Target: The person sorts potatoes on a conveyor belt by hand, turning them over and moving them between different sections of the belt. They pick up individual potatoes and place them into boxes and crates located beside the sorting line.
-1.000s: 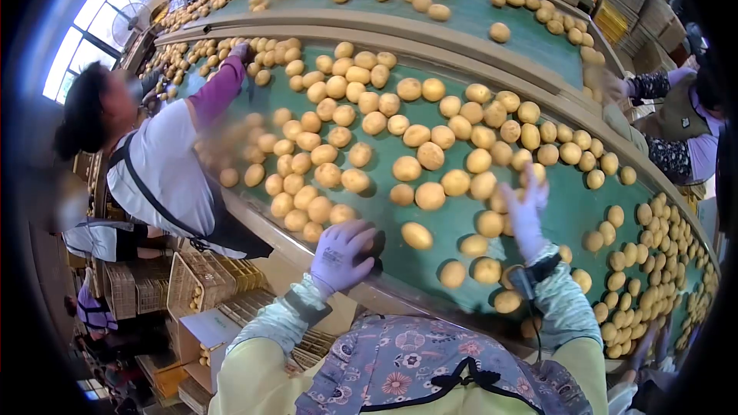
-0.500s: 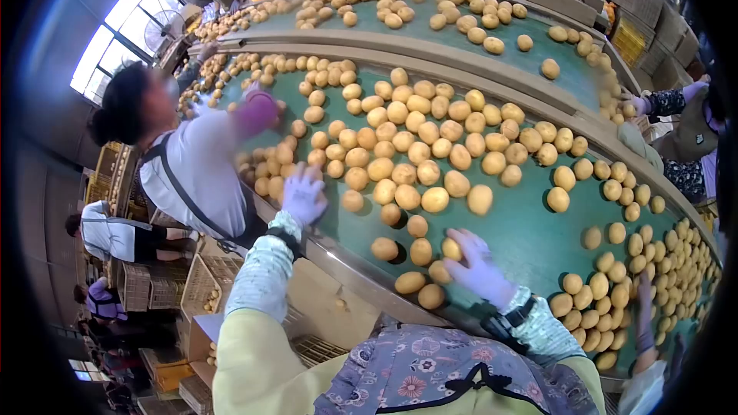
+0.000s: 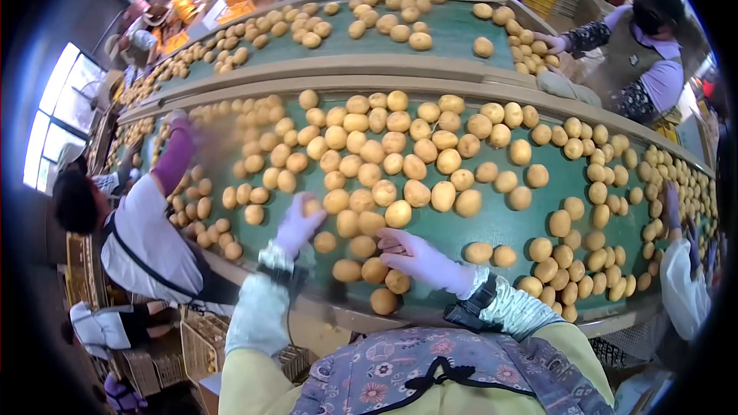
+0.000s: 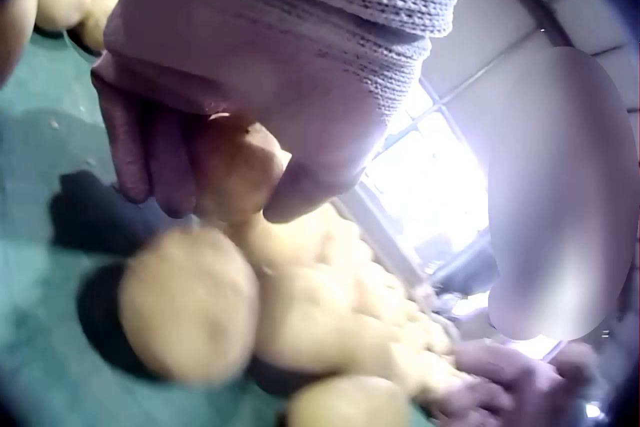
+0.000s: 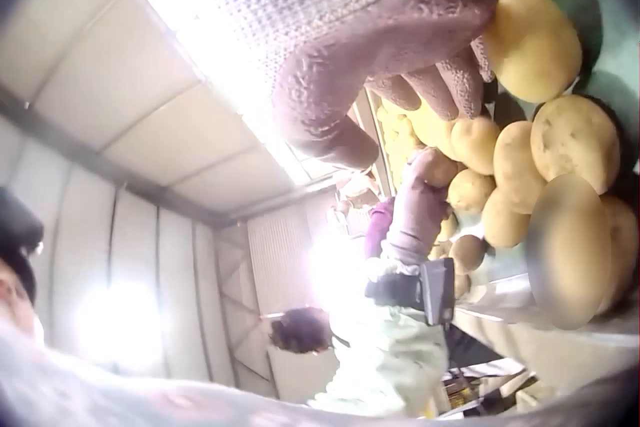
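Note:
My left hand [image 3: 297,229], in a pale lilac glove, grips a potato [image 4: 238,172] between its thumb and fingers above the green belt. In the left wrist view another potato [image 4: 188,305] lies on the belt just below that hand. My right hand [image 3: 423,261], gloved the same way, reaches leftward low over the belt. Its thumb and fingers are parted, with nothing held between them in the right wrist view. Near its fingertips lie several potatoes, one [image 3: 374,270] just left of them. In the right wrist view a potato [image 5: 535,45] shows beside the knuckles.
Many potatoes cover the green belt [image 3: 430,224], with a dense heap [image 3: 565,273] to the right. A beige divider [image 3: 346,73] separates a second belt behind. At left a worker [image 3: 150,234] reaches over the same belt; another worker [image 3: 642,61] stands across. Crates [image 3: 201,342] stand below left.
My left hand has come off the near rail to among the potatoes and now holds one. My right hand has moved left, away from the potatoes it touched. The head view has shifted.

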`<action>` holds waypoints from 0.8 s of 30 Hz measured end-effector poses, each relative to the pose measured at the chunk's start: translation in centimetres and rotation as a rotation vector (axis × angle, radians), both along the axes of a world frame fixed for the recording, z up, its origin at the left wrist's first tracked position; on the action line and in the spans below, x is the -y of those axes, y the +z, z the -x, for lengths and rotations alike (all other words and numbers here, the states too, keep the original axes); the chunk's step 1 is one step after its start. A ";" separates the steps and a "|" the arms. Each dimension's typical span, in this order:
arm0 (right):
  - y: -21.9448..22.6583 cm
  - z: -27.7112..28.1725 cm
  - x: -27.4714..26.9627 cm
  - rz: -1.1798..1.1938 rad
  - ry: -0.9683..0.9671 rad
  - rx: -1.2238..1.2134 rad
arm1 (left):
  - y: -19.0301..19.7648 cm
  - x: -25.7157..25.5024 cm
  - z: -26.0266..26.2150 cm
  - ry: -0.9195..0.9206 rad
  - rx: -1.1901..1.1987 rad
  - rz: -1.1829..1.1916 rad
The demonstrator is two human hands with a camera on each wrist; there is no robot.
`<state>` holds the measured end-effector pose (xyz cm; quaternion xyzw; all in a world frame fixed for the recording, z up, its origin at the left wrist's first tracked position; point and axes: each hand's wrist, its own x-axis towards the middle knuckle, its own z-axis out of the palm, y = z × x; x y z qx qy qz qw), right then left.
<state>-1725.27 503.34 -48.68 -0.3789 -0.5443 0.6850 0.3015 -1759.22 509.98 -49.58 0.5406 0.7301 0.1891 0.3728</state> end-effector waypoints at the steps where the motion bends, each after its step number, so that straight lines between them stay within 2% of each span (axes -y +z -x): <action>1: -0.2 0.4 -0.9 0.062 0.001 -0.044 | 0.0 1.4 -0.8 -0.093 0.061 -0.159; 2: -0.2 1.0 -1.5 0.129 0.001 -0.093 | 0.0 3.0 -1.8 -0.185 0.123 -0.312; 3: 0.6 1.7 -1.8 0.134 -0.020 -0.087 | 1.2 4.3 -4.2 -0.154 0.290 -0.377; 4: 2.2 2.5 -1.8 0.444 -0.052 -0.270 | 2.4 5.6 -6.6 -0.118 0.459 -0.437; 5: 3.2 3.3 -2.2 0.751 -0.084 -0.457 | 3.4 6.7 -7.8 -0.130 0.472 -0.429; 6: 2.1 3.9 -3.4 0.750 -0.103 -0.454 | 4.2 7.5 -8.6 -0.191 0.438 -0.428; 8: -0.9 4.8 -7.7 0.707 0.084 -0.608 | 3.7 8.5 -8.1 -0.261 0.415 -0.432; 10: 3.9 5.5 -14.7 0.630 -0.123 -0.740 | 2.4 9.6 -6.3 -0.536 -0.079 -0.751; 12: 9.1 4.3 -22.7 0.297 -0.418 -0.652 | 0.5 11.6 -1.5 -0.710 -0.176 -0.652; 13: 9.4 4.0 -23.6 0.277 -0.437 -0.652 | 0.0 12.8 0.4 -0.628 -0.171 -0.619; 14: 9.1 3.5 -24.2 -0.111 -0.347 0.085 | -0.5 13.5 2.1 -0.551 -0.163 -0.584; 15: 8.3 2.8 -24.8 -0.463 -0.217 0.834 | -1.6 14.1 3.9 -0.575 -0.149 -0.594; 16: 4.9 3.2 -26.7 -0.358 -0.167 1.142 | -2.8 14.4 5.8 -0.493 -0.190 -0.578; 17: 1.8 4.0 -26.4 -0.541 -0.262 1.230 | -3.6 14.2 6.7 -0.406 -0.232 -0.559; 18: -0.9 5.3 -25.4 -0.729 -0.351 1.312 | -3.5 13.8 7.1 -0.421 -0.220 -0.564; 20: -4.3 8.2 -25.2 -0.742 -0.349 1.311 | -2.6 13.4 7.3 -0.439 -0.282 -0.510; 22: -5.9 10.7 -21.6 -0.644 -0.358 0.992 | -3.0 13.2 8.7 -0.458 -0.294 -0.537; 24: -4.5 12.4 -18.4 -0.637 -0.051 0.961 | -3.9 12.8 10.2 -0.400 -0.256 -0.562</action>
